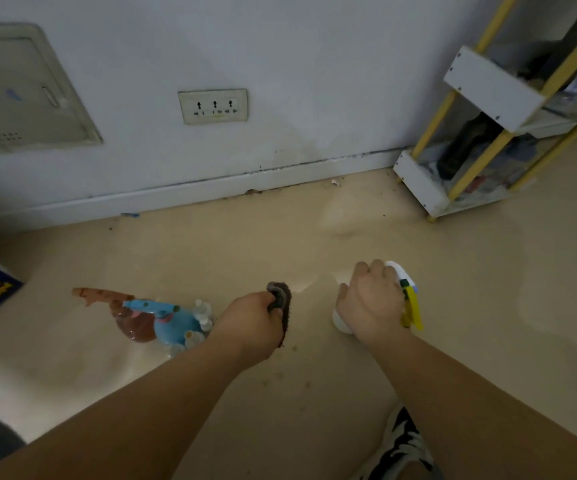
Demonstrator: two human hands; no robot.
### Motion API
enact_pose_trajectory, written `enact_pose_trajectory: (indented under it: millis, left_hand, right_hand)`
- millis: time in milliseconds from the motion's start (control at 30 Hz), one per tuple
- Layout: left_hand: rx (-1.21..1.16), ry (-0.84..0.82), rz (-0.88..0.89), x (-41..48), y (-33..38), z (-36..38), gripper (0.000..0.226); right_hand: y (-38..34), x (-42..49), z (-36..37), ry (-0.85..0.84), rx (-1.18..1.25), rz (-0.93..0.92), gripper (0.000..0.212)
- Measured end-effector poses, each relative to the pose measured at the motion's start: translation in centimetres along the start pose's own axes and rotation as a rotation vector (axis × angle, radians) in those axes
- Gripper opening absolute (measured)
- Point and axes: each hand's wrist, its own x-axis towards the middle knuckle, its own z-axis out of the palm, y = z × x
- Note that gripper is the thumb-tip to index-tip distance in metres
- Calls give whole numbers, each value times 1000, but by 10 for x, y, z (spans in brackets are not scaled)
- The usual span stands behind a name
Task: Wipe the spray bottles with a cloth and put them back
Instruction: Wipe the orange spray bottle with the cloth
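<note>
A person's right hand curls round the neck of a white plastic spray bottle with a yellow trigger, low over a smooth beige floor. Just beside it, the left hand clutches a dark, coarse cloth. Wiping well likely means steadying the bottle and wrapping the cloth round its rounded body. Blue and brown bottles lie clustered further left.

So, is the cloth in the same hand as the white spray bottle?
No, the left hand holds the dark cloth while the right hand grips the white spray bottle.
</note>
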Motion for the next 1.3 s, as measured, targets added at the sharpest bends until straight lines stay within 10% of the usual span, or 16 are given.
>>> enact_pose_trajectory:
  millis: [600, 1100, 1300]
  left_hand:
    - [-69, 252, -149, -132, -131, -93, 28]
    - [-298, 360, -480, -102, -241, -141, 33]
    - [-308, 325, -490, -80, -242, -125, 32]
  right_hand:
    - [-231, -54, -105, -661, 6, -684, 38]
    - [-321, -30, -29, -523, 416, -511, 75]
    - [-352, -36, 3, -525, 335, -525, 26]
